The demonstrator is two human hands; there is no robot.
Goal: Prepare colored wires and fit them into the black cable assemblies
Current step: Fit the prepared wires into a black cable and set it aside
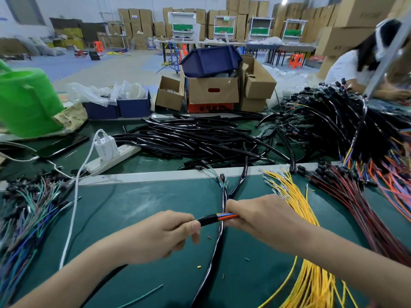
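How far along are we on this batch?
Looks done: the heap of wired black assemblies far right. In hand: the left hand pinches a black sleeve while the right hand holds orange and blue wires at its mouth. To do: the pile of bare black tubes, yellow wires and green-blue wires lie loose.

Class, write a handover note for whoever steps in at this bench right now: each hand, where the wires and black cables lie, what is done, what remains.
Left hand pinches the end of a black cable.
Right hand grips the orange and blue wires running into that end.
Stock: yellow wires at right, red wires beyond them, green and blue wires at left, black tubing pile farther back.
Done: this bundle meets the cable; depth not visible.
Left: seat it, then likely the remaining loose wires.
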